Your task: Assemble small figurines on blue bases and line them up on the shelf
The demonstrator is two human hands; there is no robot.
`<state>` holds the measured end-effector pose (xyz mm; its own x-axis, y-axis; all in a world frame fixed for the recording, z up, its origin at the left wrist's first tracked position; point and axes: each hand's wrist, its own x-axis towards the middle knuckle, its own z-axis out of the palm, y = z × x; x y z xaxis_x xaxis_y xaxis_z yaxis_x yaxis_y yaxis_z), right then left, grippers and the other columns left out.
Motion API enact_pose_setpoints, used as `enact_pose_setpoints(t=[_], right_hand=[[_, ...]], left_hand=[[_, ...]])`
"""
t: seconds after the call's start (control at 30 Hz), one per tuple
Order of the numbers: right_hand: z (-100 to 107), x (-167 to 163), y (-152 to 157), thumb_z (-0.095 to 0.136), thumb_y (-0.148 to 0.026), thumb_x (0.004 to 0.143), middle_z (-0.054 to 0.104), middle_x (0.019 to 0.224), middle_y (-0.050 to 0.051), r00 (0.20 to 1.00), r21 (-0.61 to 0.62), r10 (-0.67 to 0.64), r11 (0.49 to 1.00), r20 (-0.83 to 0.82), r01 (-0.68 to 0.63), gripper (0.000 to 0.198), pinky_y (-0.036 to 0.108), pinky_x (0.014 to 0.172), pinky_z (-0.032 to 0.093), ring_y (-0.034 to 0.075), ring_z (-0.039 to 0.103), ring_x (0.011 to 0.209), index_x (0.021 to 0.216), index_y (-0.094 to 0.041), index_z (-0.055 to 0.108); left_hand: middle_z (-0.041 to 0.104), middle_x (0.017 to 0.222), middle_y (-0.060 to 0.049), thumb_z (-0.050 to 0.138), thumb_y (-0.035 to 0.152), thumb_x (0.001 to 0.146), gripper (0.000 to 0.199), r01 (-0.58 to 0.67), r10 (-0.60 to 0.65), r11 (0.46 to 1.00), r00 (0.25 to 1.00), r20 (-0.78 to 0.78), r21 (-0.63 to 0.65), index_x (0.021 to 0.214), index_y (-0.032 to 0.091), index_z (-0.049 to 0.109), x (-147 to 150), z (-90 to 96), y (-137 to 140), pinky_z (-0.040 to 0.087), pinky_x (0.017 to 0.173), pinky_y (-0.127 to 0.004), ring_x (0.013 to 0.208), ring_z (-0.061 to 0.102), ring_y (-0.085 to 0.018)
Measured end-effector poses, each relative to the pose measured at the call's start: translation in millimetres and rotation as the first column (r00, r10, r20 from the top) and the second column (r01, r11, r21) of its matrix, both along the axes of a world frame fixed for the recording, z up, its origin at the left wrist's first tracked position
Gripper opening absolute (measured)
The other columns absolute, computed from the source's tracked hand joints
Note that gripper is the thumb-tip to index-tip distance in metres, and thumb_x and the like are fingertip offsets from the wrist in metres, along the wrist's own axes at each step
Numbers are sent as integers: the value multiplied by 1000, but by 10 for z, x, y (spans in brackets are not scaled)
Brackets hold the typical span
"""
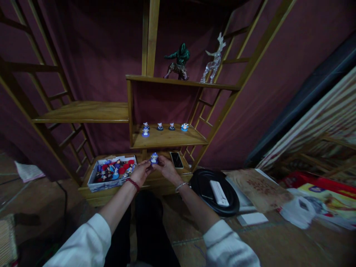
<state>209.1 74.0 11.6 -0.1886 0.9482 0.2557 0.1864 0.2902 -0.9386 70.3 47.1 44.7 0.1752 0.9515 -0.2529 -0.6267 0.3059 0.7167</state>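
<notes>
As we scan around the figurine shelf (169, 141) from left to right, the open box (109, 184) comes first, below it and leftward, heaped with small figures; its walls probably keep the loose pile together. Our left hand (141, 172), below the shelf's left part, grasps the purple figurine (154, 158) near its base with the fingertips. That figurine is upright, in front of and below the shelf. Our right hand (167, 170), below the shelf's middle, grips the same piece from the other side; we judge that this double pinch steadies something so small and leaves its upper part uncovered. Farther right, the phone (176, 160) lies flat below the shelf, apart from our fingers, perhaps to leave them room. On the shelf's right part, the blue-based figurine (184, 127) stands apart from its neighbours, likely so that each shows.
</notes>
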Motion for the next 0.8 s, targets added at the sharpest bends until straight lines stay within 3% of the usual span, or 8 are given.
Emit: enact_pose_setpoints(t=[0.27,0.57,0.8], right_hand=[[47,47,20,64,-28,63,63,84,0,999,15,28,1000,-34,-27,27,30,78,47,16,59,80,88,-19,56],[158,130,42,63,-27,65,63,95,3,997,8,38,999,-60,-38,33,32,83,45,16,60,87,96,-19,55],[284,189,23,64,-25,64,63,91,3,998,44,6,999,-59,-4,30,32,81,46,16,60,85,92,-19,56]], left_hand=[[59,64,-1,64,8,61,8,-37,43,998,991,-126,46,60,12,58,57,87,38,46,71,-25,63,56,-9],[62,69,-2,68,10,57,16,-98,115,991,974,-197,94,70,12,58,152,96,135,45,75,-30,67,57,-11],[63,72,-3,65,9,58,16,-60,90,991,964,-249,123,73,12,59,214,153,170,45,74,-29,68,57,-11]])
